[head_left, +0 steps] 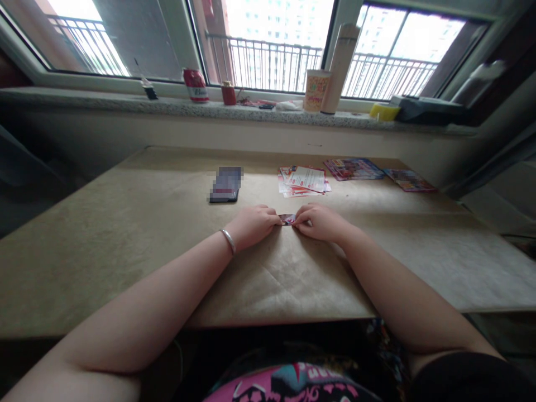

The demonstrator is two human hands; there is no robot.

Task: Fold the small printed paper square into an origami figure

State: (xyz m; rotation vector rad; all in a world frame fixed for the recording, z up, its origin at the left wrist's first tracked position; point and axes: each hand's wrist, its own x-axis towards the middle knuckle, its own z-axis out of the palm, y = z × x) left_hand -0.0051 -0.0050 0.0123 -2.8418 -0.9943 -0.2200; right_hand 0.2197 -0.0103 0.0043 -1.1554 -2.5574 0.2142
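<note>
Between my two hands is a small printed piece (287, 219), perhaps a card, just above or on the table (125, 234). My left hand (256, 224), below a silver bangle (228, 241), pinches its left end. Its right end is between the thumb and fingers of my right hand (320, 221). The fingers hide both ends, so its full shape cannot be seen. Beyond my hands lies a loose pile of red and white printed papers (307, 180). A dark phone-like object (226, 185), partly blurred out, lies past my left hand.
Colourful printed sheets (355, 168) and another such stack (410, 180) lie at the back right. On the windowsill (167, 106) stand a red can (195, 85), a small red bottle (228, 93), a patterned paper cup (316, 89), a tall cylinder (340, 70) and a yellow item (384, 112).
</note>
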